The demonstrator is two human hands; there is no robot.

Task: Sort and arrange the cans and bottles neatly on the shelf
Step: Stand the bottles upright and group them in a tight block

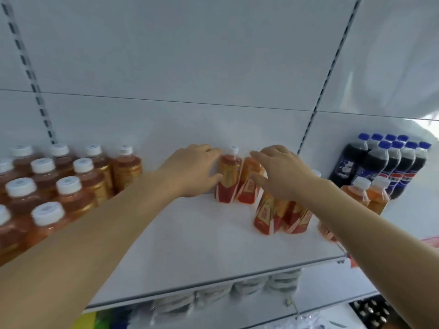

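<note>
A white shelf [194, 245] is reached into by both bare arms, and a loose cluster of red-and-gold labelled tea bottles near its middle is being tidied toward the back panel. The far-left bottle of the pair [227, 179] is grasped by the left hand [192, 170], with fingers behind its shoulder and the thumb across its label, apparently so that it can be squared against the wall. The neighbouring bottle [249, 184], touching the first, is covered by the right hand [282, 172], whose fingers are spread and slightly bent over its top; whether it is truly gripped cannot be told, since the cap is hidden beneath the palm. Nearer the edge, two more bottles of the same kind [278, 217] stand tilted by the wide lens, partly behind the right forearm. At the left, amber tea bottles with white caps [59, 184] are already ranked in rows, and at the far right, dark cola bottles with blue caps [389, 162] are grouped, with two orange drink bottles [365, 193] in front of them. The middle group is judged to be the one left to line up.
</note>
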